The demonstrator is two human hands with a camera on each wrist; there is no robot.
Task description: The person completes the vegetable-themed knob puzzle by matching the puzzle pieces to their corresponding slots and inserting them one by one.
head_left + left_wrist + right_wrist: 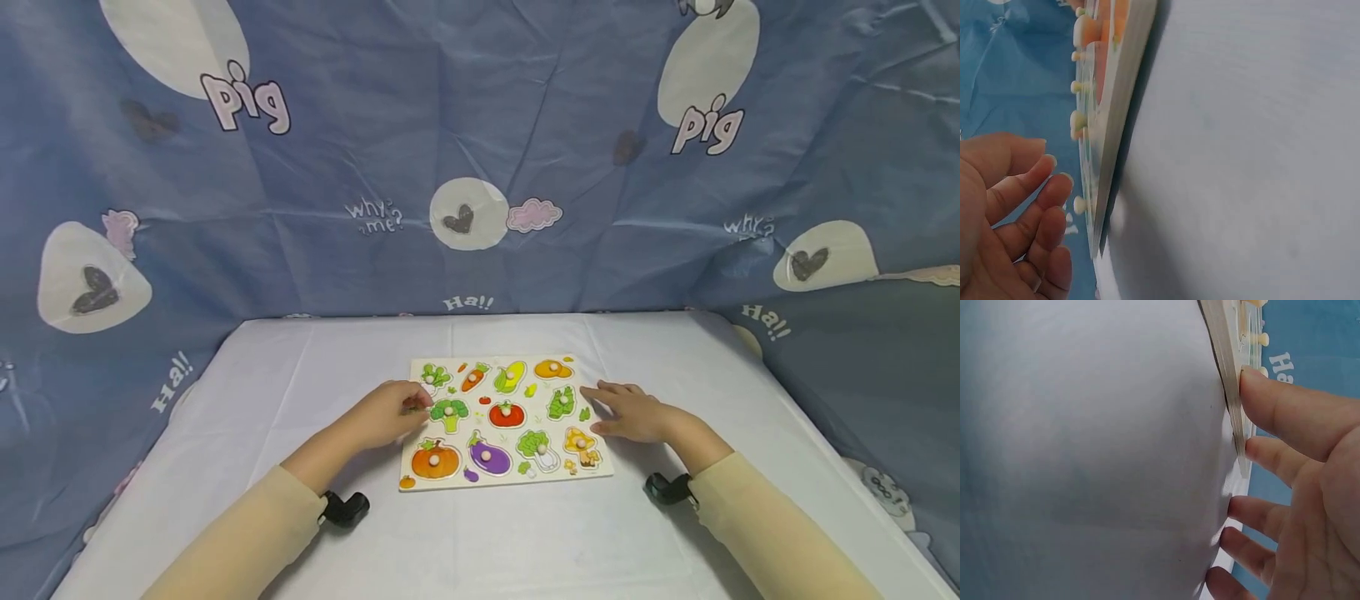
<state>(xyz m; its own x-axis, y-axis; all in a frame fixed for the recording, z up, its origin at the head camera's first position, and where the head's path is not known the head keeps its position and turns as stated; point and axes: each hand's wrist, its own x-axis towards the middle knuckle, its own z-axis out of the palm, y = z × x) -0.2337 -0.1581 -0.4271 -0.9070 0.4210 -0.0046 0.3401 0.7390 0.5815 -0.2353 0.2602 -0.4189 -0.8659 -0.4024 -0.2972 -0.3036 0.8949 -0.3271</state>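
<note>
A white wooden peg puzzle board [468, 425] with vegetable pieces lies on the white-covered table. My left hand [390, 414] hovers at its left side, fingers loosely bent beside the broccoli piece [449, 413]. In the left wrist view nothing sits between those fingers [1054, 187], and the knobs stand up from the board [1124, 94]. My right hand [633, 414] is at the board's right edge with fingers spread, near the leafy green piece [561, 403] and the mushroom piece [580, 444]. Its thumb and index fingertip lie right at the board's edge [1225, 362]; the other fingertips come down by the cloth.
Other knobbed pieces in the board include a pumpkin [435, 460], an eggplant [489, 455], a tomato [507, 414] and a corn cob [510, 377]. A blue printed curtain [495, 275] rises behind the table [480, 542] and along both sides.
</note>
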